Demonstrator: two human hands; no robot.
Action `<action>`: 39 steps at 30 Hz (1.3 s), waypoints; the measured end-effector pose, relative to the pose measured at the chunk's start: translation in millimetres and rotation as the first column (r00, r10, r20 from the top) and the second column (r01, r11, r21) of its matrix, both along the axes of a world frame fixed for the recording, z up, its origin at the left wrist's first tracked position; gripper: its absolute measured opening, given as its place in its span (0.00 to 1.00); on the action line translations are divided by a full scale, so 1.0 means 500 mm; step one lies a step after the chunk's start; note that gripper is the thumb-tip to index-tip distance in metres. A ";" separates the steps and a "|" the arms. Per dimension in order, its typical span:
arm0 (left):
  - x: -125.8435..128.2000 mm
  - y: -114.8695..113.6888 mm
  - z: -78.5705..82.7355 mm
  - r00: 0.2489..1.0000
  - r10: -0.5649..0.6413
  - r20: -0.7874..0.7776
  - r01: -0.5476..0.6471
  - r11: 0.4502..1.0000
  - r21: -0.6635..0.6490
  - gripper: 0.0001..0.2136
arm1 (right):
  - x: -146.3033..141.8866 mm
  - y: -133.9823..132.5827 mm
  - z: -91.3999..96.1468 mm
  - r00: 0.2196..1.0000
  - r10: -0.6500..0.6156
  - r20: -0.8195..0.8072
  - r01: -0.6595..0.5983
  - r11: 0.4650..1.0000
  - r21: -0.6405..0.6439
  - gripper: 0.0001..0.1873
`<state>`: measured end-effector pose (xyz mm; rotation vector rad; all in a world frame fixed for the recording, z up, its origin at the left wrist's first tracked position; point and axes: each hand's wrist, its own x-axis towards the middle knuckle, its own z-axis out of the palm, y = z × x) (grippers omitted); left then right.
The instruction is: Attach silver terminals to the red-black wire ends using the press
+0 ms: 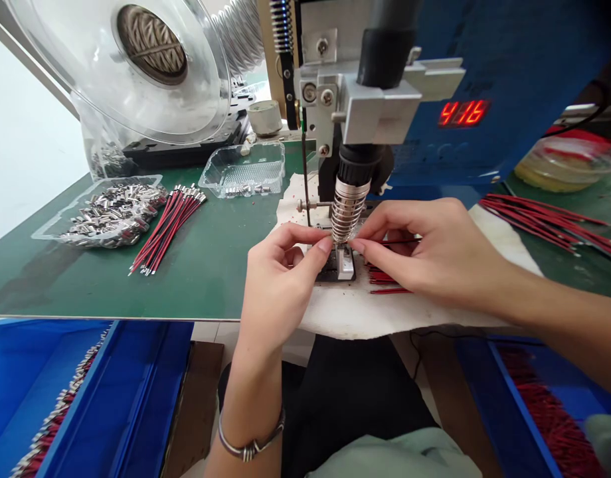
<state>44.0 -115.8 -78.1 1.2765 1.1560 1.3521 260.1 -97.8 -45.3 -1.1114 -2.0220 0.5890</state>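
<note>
My left hand [284, 271] pinches thumb and forefinger together at the left of a small metal fixture [344, 263]. What lies between those fingertips is too small or hidden to make out. From the other side my right hand [430, 249] pinches a thin dark wire [401, 241], which runs back under its fingers. Both sets of fingertips meet just below the coil-wrapped nozzle [350, 207] of a bench machine. Red wires [385, 279] lie on the white cloth [365, 315] beneath my right hand.
A blue machine housing [489, 73] displays red digits. Leftward on the green table [206, 279] are a tray of metal caps [119, 206], a wire bundle [169, 226] and a clear tray [250, 166]. More wires [544, 222] lie right. Blue bins [151, 392] stand below.
</note>
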 end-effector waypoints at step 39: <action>0.003 -0.002 0.006 0.999 0.007 -0.040 -0.006 0.999 0.033 0.09 | 0.040 0.039 -0.014 0.930 0.172 0.326 -0.315 0.831 0.458 0.09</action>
